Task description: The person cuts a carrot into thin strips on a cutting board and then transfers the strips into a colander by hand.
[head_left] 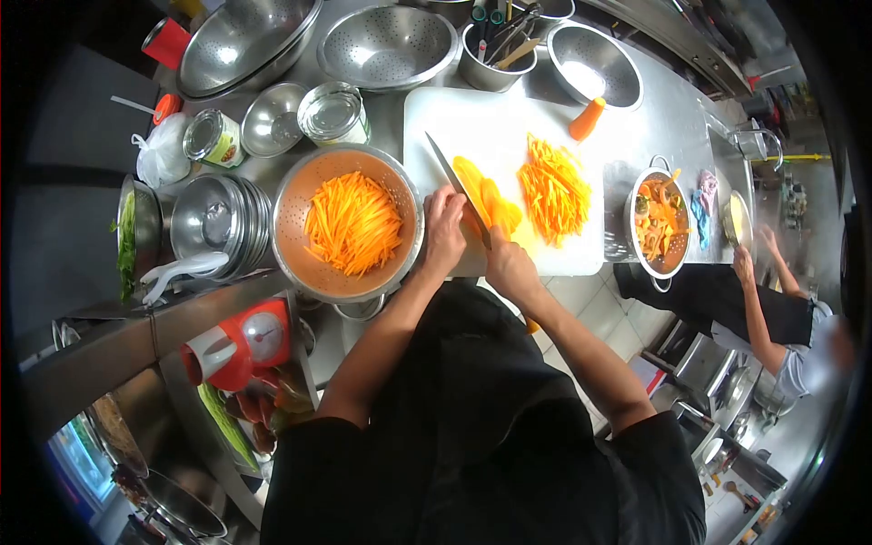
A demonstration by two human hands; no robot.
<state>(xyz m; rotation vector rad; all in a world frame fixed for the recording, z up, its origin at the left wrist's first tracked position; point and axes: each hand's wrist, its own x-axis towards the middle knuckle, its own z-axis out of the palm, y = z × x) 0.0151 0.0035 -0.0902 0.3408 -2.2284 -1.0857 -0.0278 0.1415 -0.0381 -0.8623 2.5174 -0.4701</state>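
While RH (513, 265) grips knife (451, 169); carrot (491, 196) beside LH fingers (444, 201).

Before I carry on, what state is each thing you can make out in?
Left hand: curled, against the slices
Right hand: closed on the knife
Knife: held, blade along the slices
Slices: overlapping, not yet strips
Strips: piled on the board
Board: flat
Carrot: unsliced
Strainer: holding cut strips
Bowls: stacked
Utensil pot: upright, holding tools

Knife (450, 175): glossy metal; cutting board (472, 118): smooth plastic.
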